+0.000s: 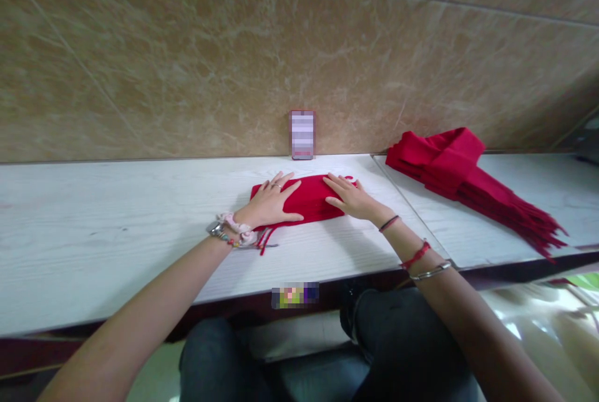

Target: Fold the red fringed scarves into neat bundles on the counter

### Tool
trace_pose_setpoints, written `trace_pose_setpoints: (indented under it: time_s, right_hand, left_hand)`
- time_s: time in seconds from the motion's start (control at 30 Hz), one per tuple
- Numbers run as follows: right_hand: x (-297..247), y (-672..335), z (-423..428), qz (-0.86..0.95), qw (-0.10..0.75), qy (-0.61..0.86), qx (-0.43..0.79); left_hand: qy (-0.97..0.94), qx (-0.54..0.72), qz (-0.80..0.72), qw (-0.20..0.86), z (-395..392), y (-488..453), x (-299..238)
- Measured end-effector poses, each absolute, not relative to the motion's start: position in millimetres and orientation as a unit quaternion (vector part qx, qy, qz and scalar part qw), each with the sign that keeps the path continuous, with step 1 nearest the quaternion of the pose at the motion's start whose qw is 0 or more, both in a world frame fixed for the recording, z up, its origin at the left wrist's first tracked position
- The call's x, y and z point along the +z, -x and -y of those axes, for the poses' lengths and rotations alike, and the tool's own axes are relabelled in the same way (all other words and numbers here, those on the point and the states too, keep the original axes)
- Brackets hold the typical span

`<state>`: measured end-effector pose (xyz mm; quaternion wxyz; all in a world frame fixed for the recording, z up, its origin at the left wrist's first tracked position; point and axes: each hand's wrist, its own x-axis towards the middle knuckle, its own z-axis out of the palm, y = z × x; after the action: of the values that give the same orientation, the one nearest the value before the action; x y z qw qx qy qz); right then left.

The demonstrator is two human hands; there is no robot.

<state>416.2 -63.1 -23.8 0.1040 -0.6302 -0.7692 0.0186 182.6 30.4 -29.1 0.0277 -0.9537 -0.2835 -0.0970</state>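
A small folded red cloth [309,200] lies on the white wooden tabletop [116,215] in front of me. My left hand [271,202] rests flat on its left part, fingers stretched out and spread. My right hand [350,197] lies flat on its right end, fingers extended. A red fringe or cord [264,241] trails from the cloth under my left wrist. Neither hand grips anything.
A stack of folded red fringed cloths [461,171] sits on the adjoining table to the right. A small blurred card or phone [302,134] leans upright against the brown marble wall behind the cloth. The table's front edge runs just above my knees.
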Motion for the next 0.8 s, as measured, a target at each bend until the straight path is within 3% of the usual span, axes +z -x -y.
trace_pose_setpoints:
  time_s: [0.2,0.43,0.6,0.8]
  right_hand:
    - [-29,-398,66,0.738,0.108,0.665,-0.027]
    - [-27,-375,80,0.629,0.214,0.744,-0.073]
    - [-34,-369,91,0.626,0.152,0.765,-0.006]
    - [-41,-370,85,0.645,0.110,0.756,0.009]
  left_hand:
    - [0.960,-0.021,0.254,0.113,-19,-157,-7]
    - [0.964,0.042,0.257,0.058,-30,-160,9]
    - [0.981,0.015,0.194,0.002,-45,-163,19]
    - [0.973,0.097,0.210,0.005,-38,-157,17]
